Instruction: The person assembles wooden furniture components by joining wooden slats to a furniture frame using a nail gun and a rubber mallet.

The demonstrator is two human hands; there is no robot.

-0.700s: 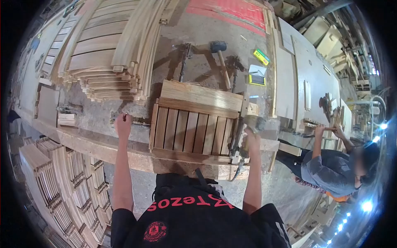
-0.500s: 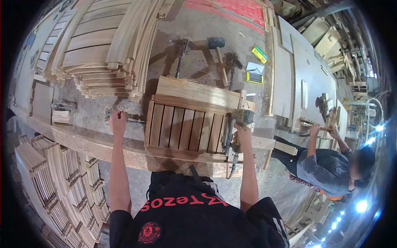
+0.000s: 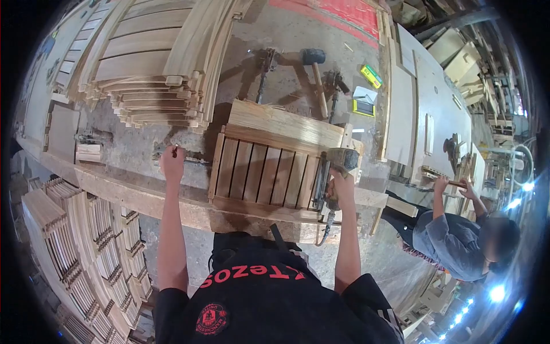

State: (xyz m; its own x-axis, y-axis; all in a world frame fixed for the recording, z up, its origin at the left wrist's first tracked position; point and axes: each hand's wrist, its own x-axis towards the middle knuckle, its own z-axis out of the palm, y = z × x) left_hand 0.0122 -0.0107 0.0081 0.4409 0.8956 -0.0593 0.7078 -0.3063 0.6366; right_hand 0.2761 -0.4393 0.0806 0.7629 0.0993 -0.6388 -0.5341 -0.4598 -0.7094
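A slatted wooden panel point(image 3: 266, 172) lies on the workbench point(image 3: 189, 213) in front of me, with a wide plank point(image 3: 281, 131) along its far edge. My right hand point(image 3: 342, 186) is wrapped round a nail gun point(image 3: 342, 159) with a hose below it, at the panel's right end. Left of the panel, my left hand point(image 3: 172, 163) is closed over a clamp bar point(image 3: 197, 161) on the bench; what its fingers hold is too small to make out.
Stacked slatted panels point(image 3: 149, 51) stand at the far left. A mallet point(image 3: 318, 71), a yellow-green box point(image 3: 371, 76) and metal clamps point(image 3: 264, 71) lie beyond the plank. Another person point(image 3: 452, 238) works at the right. More wooden frames point(image 3: 69, 252) stand at lower left.
The whole view has shifted, so the bench and panel appear slightly further right. My right hand still grips the nail gun, and my left hand remains closed.
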